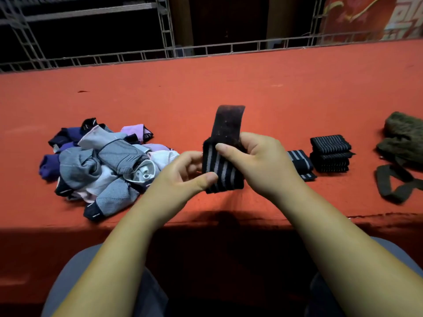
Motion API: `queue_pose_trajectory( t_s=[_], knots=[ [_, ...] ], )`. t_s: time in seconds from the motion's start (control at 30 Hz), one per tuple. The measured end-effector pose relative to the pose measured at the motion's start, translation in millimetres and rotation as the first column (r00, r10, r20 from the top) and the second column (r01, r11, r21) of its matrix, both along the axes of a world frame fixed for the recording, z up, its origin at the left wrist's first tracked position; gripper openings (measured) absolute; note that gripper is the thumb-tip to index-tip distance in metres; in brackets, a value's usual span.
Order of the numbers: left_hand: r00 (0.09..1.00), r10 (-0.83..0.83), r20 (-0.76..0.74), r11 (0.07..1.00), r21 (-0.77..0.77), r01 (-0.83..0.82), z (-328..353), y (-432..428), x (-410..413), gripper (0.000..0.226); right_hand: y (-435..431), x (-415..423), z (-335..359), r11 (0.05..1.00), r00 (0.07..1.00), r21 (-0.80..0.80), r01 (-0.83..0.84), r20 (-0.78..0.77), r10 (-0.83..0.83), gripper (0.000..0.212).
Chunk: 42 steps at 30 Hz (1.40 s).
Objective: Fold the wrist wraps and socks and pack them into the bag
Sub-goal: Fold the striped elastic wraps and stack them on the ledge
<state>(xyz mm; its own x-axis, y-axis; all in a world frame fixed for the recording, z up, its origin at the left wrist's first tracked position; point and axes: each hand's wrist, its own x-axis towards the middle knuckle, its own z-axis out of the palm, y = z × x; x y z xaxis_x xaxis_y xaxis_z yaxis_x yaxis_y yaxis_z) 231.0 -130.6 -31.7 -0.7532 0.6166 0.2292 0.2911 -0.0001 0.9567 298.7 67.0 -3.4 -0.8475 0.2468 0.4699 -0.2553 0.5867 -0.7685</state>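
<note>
I hold a black wrist wrap (223,171) with grey stripes above the near edge of the red table (229,83). Its plain dark tail stands up above my fingers. My left hand (183,177) pinches the folded part at its left side, thumb on the front. My right hand (256,161) grips it from the right, thumb across the top. A pile of socks (103,165) in grey, white, purple and pink lies to the left. Folded striped wraps (329,153) are stacked to the right, and another wrap (301,162) lies beside them. An olive green bag (402,138) sits at the far right.
The bag's dark strap (393,181) loops over the table near its front right edge. A metal truss frame (164,28) runs behind the table's far edge. My knees are below the table's front edge.
</note>
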Motion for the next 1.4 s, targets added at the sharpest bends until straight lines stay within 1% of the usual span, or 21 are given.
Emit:
queue_pose_trajectory(
  t_s=[0.03,0.07,0.17,0.2,0.27,0.33,0.4,0.53,0.6,0.7,0.77,0.83,0.93,1.07,1.17,1.27,1.4],
  knots=[
    [1.0,-0.021,0.009,1.0,0.004,0.021,5,3,3,0.029,-1,-1,8,0.999,1.0,-0.045,-0.005,0.007,0.006,0.029],
    [0.999,-0.037,0.039,0.999,0.027,0.036,9,6,5,0.023,-1,-1,15,0.993,0.999,-0.114,-0.03,0.013,0.031,0.031],
    [0.996,-0.063,0.071,0.989,0.138,0.053,34,11,10,0.032,0,-3,37,0.927,0.99,-0.353,-0.128,0.005,0.139,0.038],
    [0.994,-0.076,0.081,0.979,0.196,0.059,44,13,13,0.033,1,-2,44,0.901,0.987,-0.409,-0.145,-0.001,0.158,0.039],
    [0.989,-0.101,0.11,0.958,0.28,0.067,60,19,17,0.029,2,-2,57,0.865,0.984,-0.477,-0.157,-0.004,0.176,0.041],
    [0.99,-0.091,0.11,0.958,0.281,0.057,69,25,21,0.025,5,-3,64,0.838,0.981,-0.517,-0.171,-0.015,0.191,0.043],
    [0.993,-0.058,0.105,0.966,0.258,0.029,68,29,20,0.023,8,-2,64,0.831,0.985,-0.534,-0.154,-0.014,0.173,0.044],
    [0.995,0.018,0.102,0.991,0.127,-0.031,57,37,21,0.023,17,2,47,0.836,0.991,-0.541,-0.097,0.028,0.133,0.029],
    [0.994,0.041,0.102,0.994,0.098,-0.051,47,41,16,0.02,20,3,33,0.839,0.99,-0.538,-0.078,0.059,0.129,0.029],
    [0.991,0.066,0.12,0.992,0.098,-0.078,29,49,6,0.015,27,0,8,0.811,0.986,-0.582,-0.058,0.095,0.139,0.034],
    [0.986,0.088,0.142,0.991,0.084,-0.1,14,55,-2,0.012,32,-2,-11,0.797,0.977,-0.6,-0.063,0.124,0.171,0.029],
    [0.98,0.102,0.172,0.99,0.075,-0.116,2,60,-10,0.012,38,-4,-29,0.812,0.972,-0.582,-0.046,0.161,0.171,0.019],
    [0.971,0.123,0.207,0.989,0.056,-0.138,-14,67,-23,0.014,46,-10,-48,0.813,0.971,-0.583,-0.01,0.19,0.148,0.02],
    [0.973,0.12,0.198,0.992,0.022,-0.127,-22,76,-36,0.013,53,-16,-55,0.804,0.967,-0.595,-0.005,0.2,0.155,0.017],
    [0.969,0.09,0.232,0.995,0.026,-0.099,-22,82,-39,0.012,56,-22,-56,0.808,0.975,-0.589,0.013,0.187,0.121,0.02],
    [0.961,0.128,0.247,0.987,0.066,-0.148,-22,89,-43,0.012,58,-24,-58,0.81,0.973,-0.586,0.001,0.189,0.136,0.018],
    [0.969,0.171,0.18,0.976,0.104,-0.192,-26,91,-44,0.016,59,-21,-64,0.805,0.964,-0.593,-0.006,0.211,0.162,0.023]
  ],
)
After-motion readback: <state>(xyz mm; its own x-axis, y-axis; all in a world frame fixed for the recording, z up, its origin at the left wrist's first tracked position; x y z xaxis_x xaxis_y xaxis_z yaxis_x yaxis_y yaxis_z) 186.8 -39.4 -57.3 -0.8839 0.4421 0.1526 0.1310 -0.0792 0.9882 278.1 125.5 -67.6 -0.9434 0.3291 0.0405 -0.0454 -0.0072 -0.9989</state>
